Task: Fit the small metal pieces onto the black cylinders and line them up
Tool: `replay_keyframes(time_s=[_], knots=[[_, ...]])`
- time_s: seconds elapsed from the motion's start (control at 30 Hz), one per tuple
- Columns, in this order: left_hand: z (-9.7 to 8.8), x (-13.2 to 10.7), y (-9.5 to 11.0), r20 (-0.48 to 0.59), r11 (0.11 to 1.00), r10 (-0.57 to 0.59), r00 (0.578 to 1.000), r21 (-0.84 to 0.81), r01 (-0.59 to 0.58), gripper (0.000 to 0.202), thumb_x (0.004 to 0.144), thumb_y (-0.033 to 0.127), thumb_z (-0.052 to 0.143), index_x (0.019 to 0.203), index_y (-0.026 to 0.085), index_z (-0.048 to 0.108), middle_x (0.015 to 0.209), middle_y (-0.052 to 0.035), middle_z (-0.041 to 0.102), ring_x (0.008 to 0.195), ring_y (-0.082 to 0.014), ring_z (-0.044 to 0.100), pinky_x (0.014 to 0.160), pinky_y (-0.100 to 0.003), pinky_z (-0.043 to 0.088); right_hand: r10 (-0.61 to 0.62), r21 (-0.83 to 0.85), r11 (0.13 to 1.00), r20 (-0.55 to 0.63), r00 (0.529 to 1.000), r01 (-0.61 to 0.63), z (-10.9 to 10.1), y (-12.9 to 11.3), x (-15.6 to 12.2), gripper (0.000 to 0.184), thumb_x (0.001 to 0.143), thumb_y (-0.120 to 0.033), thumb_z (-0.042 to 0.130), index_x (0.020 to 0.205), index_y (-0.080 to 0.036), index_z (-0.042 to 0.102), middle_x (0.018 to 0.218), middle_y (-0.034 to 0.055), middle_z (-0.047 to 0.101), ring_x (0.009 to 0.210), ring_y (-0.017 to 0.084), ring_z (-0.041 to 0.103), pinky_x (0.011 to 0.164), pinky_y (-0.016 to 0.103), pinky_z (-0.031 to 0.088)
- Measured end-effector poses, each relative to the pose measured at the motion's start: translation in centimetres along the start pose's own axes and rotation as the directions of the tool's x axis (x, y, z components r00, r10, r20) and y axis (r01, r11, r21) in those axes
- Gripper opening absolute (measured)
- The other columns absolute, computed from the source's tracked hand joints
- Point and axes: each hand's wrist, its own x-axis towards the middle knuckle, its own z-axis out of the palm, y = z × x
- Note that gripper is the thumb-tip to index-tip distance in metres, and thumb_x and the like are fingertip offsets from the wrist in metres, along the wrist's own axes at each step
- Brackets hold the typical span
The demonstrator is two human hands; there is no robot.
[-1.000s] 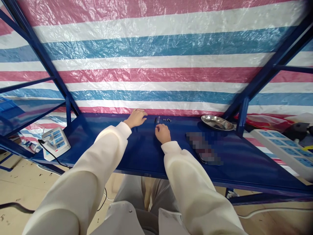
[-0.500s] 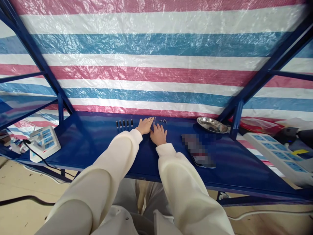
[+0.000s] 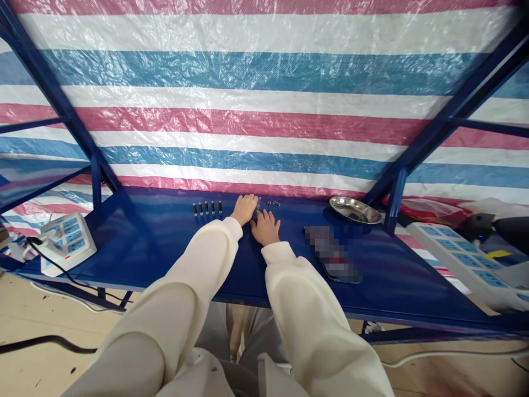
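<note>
My left hand (image 3: 244,209) lies palm down near the back of the blue table, its fingers reaching forward and slightly bent. Just beyond its right side is a small clear piece (image 3: 259,202), perhaps a tube or cap; whether a finger touches it I cannot tell. My right hand (image 3: 265,227) rests lower and to the right, fingers spread, with nothing visible in it. Several short black cylinders with pale ends (image 3: 207,208) stand in a row to the left. Several small shiny pieces (image 3: 273,204) form a short row right of the clear piece.
A round steel dish (image 3: 356,210) sits at the back right of the blue table (image 3: 136,231). A phone-like slab (image 3: 333,255), blurred out, lies in front of it. Power strips (image 3: 68,242) flank the table. Striped plastic sheeting (image 3: 264,121) hangs behind.
My left hand has turned a little and its fingers have drawn in from the clear piece. The right hand stays nearly in place. The whole view has shifted slightly.
</note>
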Motion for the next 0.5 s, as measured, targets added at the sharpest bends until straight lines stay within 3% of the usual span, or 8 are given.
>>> replay_keyframes(time_s=[0.17, 0.3, 0.4, 0.5], knots=[[-0.5, 0.0, -0.1, -0.006, 0.999, 0.032, 0.999, -0.014, -0.033, 0.029, 0.086, 0.007, 0.036, 0.106, 0.008, 0.057, 0.107, -0.0173, 0.061, 0.105, -0.027, 0.054, 0.086, -0.038, 0.039, -0.011, -0.006, 1.0, -0.011, 1.0, 0.011, 0.2, 0.1, 0.1, 0.051, 0.091, -0.031, 0.037, 0.14, -0.015, 0.036, 0.15, 0.0137, 0.029, 0.139, 0.03, 0.018, 0.107, 0.06, 0.017], [-2.1, -1.3, -0.8, -0.031, 0.998, 0.053, 0.998, -0.013, -0.053, 0.03, 0.083, 0.005, 0.037, 0.105, 0.009, 0.058, 0.105, -0.0172, 0.062, 0.105, -0.0274, 0.053, 0.088, -0.039, 0.04, -0.016, -0.007, 1.0, -0.017, 1.0, 0.016, 0.6, 0.2, 0.3, 0.051, 0.092, -0.032, 0.036, 0.14, -0.016, 0.036, 0.15, 0.0134, 0.029, 0.139, 0.03, 0.019, 0.107, 0.061, 0.017], [-3.5, -3.4, -1.5, -0.121, 0.996, -0.033, 0.992, -0.082, 0.023, 0.028, 0.084, 0.007, 0.039, 0.105, 0.011, 0.058, 0.105, -0.0145, 0.063, 0.102, -0.0259, 0.055, 0.087, -0.038, 0.042, -0.012, -0.002, 1.0, -0.024, 1.0, 0.012, 1.0, 0.2, 0.7, 0.051, 0.092, -0.033, 0.035, 0.14, -0.016, 0.036, 0.149, 0.0141, 0.03, 0.139, 0.03, 0.019, 0.106, 0.062, 0.017], [-4.0, -6.0, -1.8, -0.242, 0.959, -0.184, 0.953, -0.257, 0.12, 0.021, 0.085, 0.012, 0.044, 0.099, 0.014, 0.06, 0.1, -0.0099, 0.065, 0.096, -0.0218, 0.057, 0.086, -0.034, 0.044, -0.007, -0.002, 1.0, -0.029, 1.0, 0.007, 1.4, 0.0, 1.2, 0.052, 0.093, -0.034, 0.034, 0.141, -0.015, 0.034, 0.149, 0.015, 0.029, 0.139, 0.03, 0.019, 0.106, 0.061, 0.017]])
